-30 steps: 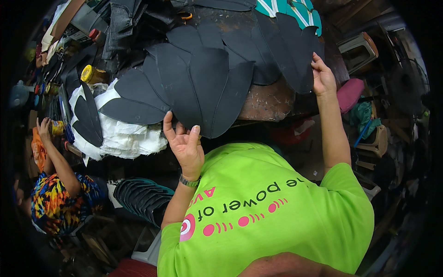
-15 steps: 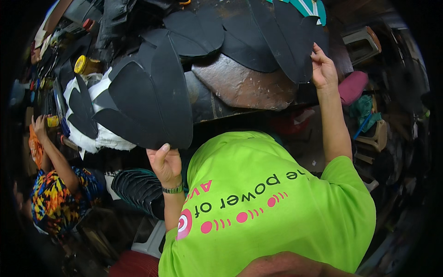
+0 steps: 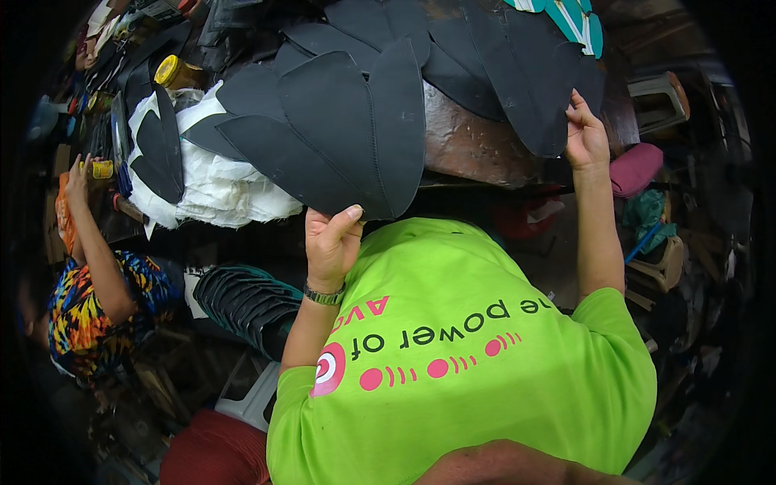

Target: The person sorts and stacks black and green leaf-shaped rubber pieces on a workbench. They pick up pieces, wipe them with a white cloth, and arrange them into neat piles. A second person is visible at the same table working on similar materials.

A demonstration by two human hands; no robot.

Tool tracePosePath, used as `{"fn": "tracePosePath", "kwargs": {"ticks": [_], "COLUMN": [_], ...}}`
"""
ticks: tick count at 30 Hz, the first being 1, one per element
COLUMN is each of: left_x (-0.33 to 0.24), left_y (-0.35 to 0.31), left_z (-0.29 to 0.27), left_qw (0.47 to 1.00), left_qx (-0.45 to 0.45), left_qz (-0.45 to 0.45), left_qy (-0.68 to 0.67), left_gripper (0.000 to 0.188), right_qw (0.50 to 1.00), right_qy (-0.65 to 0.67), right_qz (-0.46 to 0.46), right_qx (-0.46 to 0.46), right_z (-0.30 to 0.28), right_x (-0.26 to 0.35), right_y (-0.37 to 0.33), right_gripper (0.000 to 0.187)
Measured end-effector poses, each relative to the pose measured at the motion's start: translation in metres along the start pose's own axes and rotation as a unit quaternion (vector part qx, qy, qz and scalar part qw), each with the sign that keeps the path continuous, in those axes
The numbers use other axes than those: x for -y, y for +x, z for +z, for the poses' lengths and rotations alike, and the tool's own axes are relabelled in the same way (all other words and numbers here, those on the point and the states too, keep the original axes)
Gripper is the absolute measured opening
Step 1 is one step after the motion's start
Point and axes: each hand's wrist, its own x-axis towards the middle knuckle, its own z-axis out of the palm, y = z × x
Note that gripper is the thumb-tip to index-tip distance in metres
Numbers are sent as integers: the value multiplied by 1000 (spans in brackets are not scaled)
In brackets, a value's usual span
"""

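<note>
My left hand (image 3: 333, 249) pinches the near rim of a stitched, curved black leather-like panel (image 3: 356, 137) between thumb and fingers. The panel fans out in rounded, petal-like lobes and reaches over a white cloth bundle (image 3: 234, 182). Farther right, my right hand (image 3: 587, 136) is closed on the edge of another long black leather-like panel (image 3: 525, 89), its fingertips partly behind it. More black panels (image 3: 461, 77) overlap between the two and cover much of the worktable (image 3: 477, 149).
A yellow-lidded jar (image 3: 174, 73) stands at the far left. Another person's arm (image 3: 97, 242) reaches in there. A row of black pieces (image 3: 246, 303) lies low on the left. Stools (image 3: 659, 101) and a maroon cushion (image 3: 636, 170) are at right.
My left hand has moved right and away from me, sliding its black panel toward the middle. My right hand has shifted slightly right and nearer with its panel, in a moving view.
</note>
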Motion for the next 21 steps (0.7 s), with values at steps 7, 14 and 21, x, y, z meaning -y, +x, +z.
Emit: {"fn": "tracePosePath", "kwargs": {"ticks": [7,14,21], "left_x": [7,5,-15], "left_y": [2,-3,-24], "left_z": [8,-4,-25], "left_qw": [999,1000,993], "left_qx": [-16,17,-37], "left_qz": [-44,13,112], "left_qy": [-13,11,6], "left_gripper": [36,39,46], "right_qw": [1000,999,998], "right_qy": [8,12,33], "right_qz": [13,-29,-28], "right_qx": [25,-15,-43], "right_z": [3,-5,-14], "right_x": [-5,10,19], "right_y": [-6,-7,-10], "right_gripper": [50,49,45]}}
